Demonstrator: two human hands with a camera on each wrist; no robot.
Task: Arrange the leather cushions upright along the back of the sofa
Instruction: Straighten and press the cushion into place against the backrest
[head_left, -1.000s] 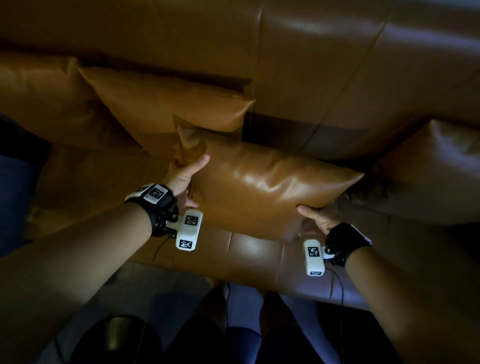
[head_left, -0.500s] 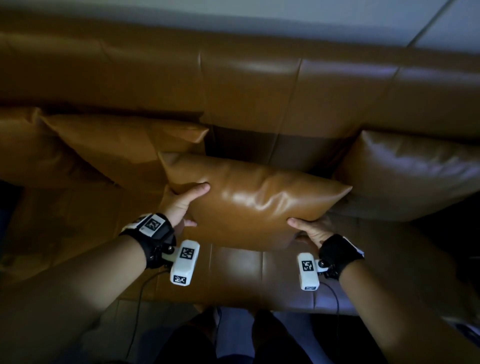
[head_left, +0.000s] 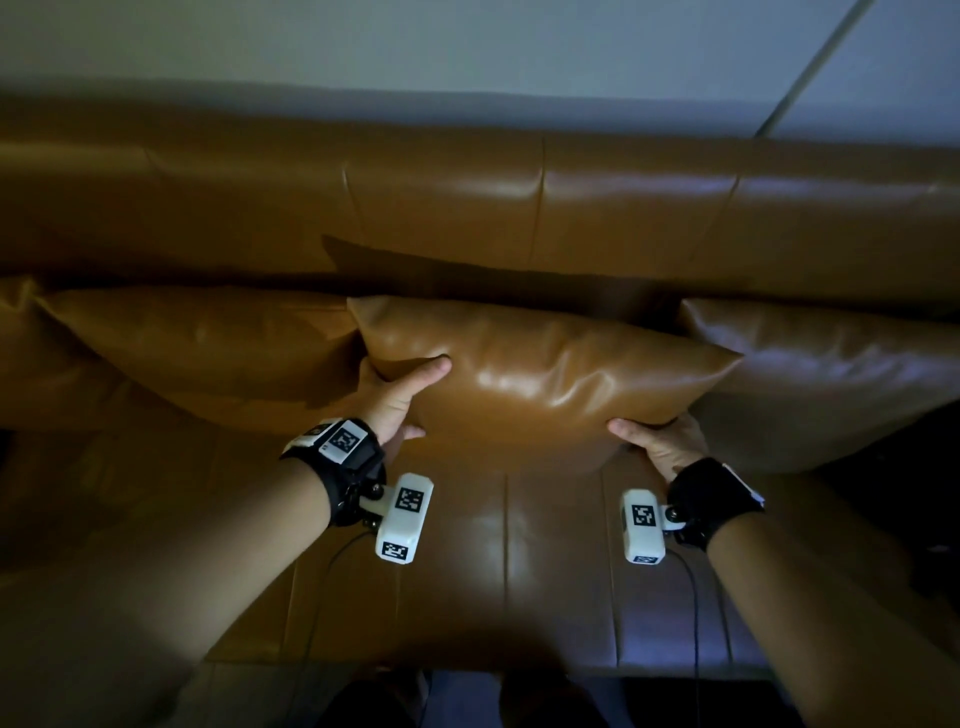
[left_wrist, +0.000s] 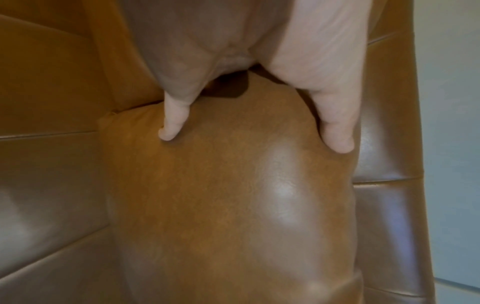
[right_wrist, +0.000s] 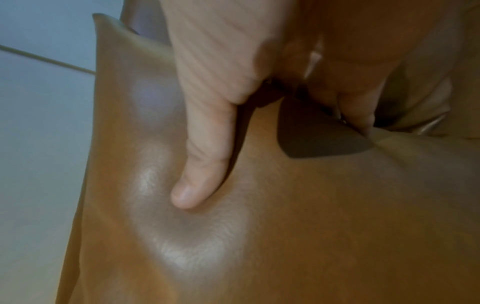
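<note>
- Nearest the camera, the glossy brown leather sofa seat (head_left: 550, 566) is seen, with two stitched seams running front to back and cables trailing from the wrist-worn white camera blocks.
- The left hand (head_left: 397, 400) is wrapped round the left end of the tan leather rectangular cushion (head_left: 545, 384): the thumb lies across its front face and the fingers are curled behind it, as the left wrist view (left_wrist: 335, 131) confirms.
- The right hand (head_left: 662, 441) is clamped on the cushion's lower right corner, the thumb pressed into the leather (right_wrist: 197, 181) and the fingers tucked underneath.
- The held cushion is carried just above the seat, tilted with its top edge leaning toward the padded brown sofa backrest (head_left: 467, 208); whether it touches the backrest cannot be told.
- It is judged that the lower edge should be set down at the seat's rear crease and the top then pushed back until the face stands upright; slick leather may slide forward if released too soon.
- A second tan cushion (head_left: 208, 343) is propped to the left, touching the held one; a third, greyer-lit cushion (head_left: 821, 379) is propped just beside it on the right.
- Behind the sofa, a pale plain wall (head_left: 415, 47) is visible, crossed by a thin diagonal line at the right.
</note>
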